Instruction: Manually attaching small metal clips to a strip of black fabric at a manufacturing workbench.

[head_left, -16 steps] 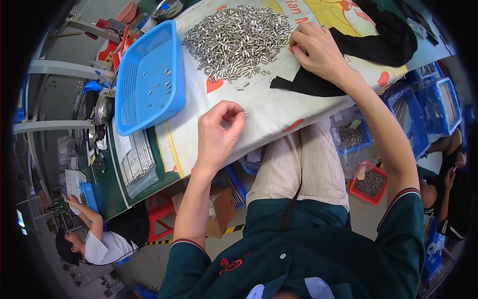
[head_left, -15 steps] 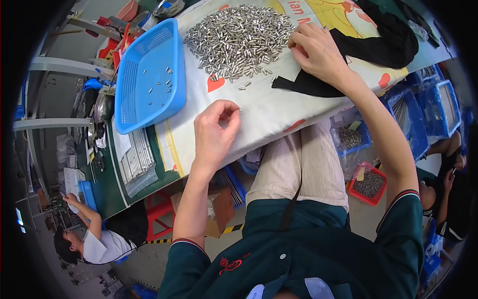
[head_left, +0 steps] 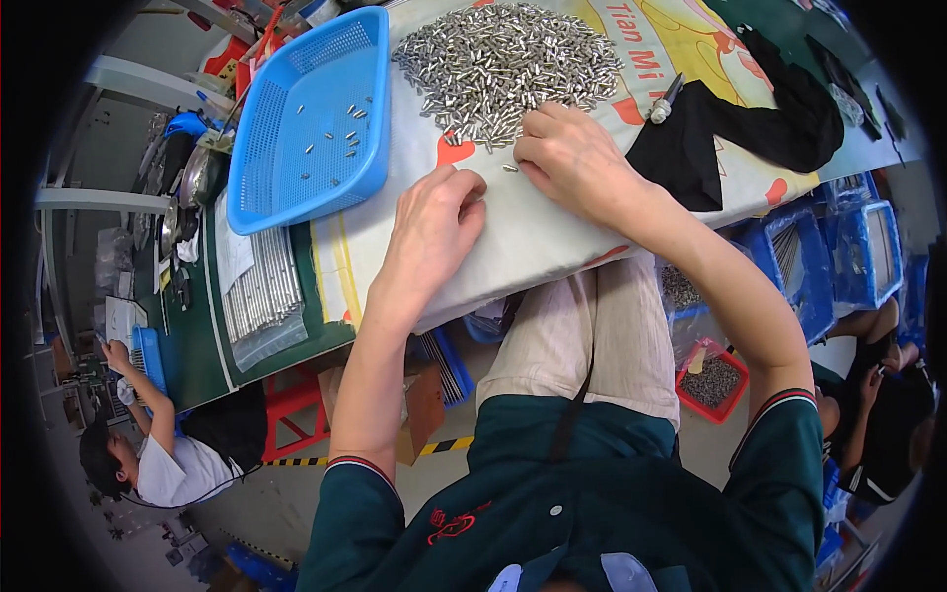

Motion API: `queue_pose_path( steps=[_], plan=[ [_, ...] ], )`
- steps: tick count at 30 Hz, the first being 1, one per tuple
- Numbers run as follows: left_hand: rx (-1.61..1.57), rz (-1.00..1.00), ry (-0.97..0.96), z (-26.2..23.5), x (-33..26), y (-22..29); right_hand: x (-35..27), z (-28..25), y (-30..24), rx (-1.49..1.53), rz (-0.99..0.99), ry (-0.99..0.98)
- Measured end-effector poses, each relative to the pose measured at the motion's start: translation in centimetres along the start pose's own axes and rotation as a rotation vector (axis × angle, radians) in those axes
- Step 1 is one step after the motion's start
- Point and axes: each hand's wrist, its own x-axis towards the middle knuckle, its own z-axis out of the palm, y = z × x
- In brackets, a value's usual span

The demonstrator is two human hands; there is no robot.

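Observation:
A wide pile of small shiny metal pins (head_left: 498, 61) lies on the white printed cloth. At its near edge is my right hand (head_left: 572, 163), its fingers curled and pressed together; whatever is between them is hidden. One loose pin (head_left: 510, 168) rests just left of those fingers. My left hand (head_left: 432, 232) hovers over the cloth left of the right hand, thumb and fingers closed together, and its fingertips' contents cannot be made out. Left of the pile stands a blue perforated basket (head_left: 379, 128) with several pins scattered on its bottom.
Right of the pile lie a pointed tool with a white-wrapped handle (head_left: 661, 109) and black fabric (head_left: 681, 158). A bag of metal rods (head_left: 261, 296) is on the green table at left. Below right are a red bin (head_left: 735, 390) and blue crates (head_left: 868, 257). Other people sit on both sides.
My right hand has moved left to the pile's near edge, uncovering the pointed tool. My left hand has turned knuckles-up, and the pin at its fingertips no longer shows. The view has shifted.

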Motion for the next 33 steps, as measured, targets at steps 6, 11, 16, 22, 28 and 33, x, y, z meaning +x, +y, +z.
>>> queue_pose_path(
  steps=[6, 11, 16, 22, 28, 33],
  plan=[
    [0.035, 0.005, 0.038, 0.2, -0.4, -0.3, -0.2, 0.1, -0.2, 0.039, 0.085, 0.022],
    [0.080, 0.080, 0.098, 0.5, -0.3, -0.5, 0.6, 0.2, -0.7, 0.128, 0.110, 0.004],
    [0.070, 0.048, 0.114, -0.2, -0.2, -0.7, 0.2, -0.1, -0.2, 0.084, 0.033, -0.034],
    [0.066, 0.163, 0.154, 0.3, 1.5, -0.3, -0.5, -2.6, 2.0, 0.098, 0.240, 0.039],
    [0.190, 0.285, 0.029, 1.6, 3.0, 0.0, -0.8, -4.0, 3.1, 0.111, 0.296, 0.014],
    [0.278, 0.360, 0.037, 2.0, 3.2, -0.4, -0.6, -4.0, 2.5, 0.100, 0.347, -0.103]
  ],
)
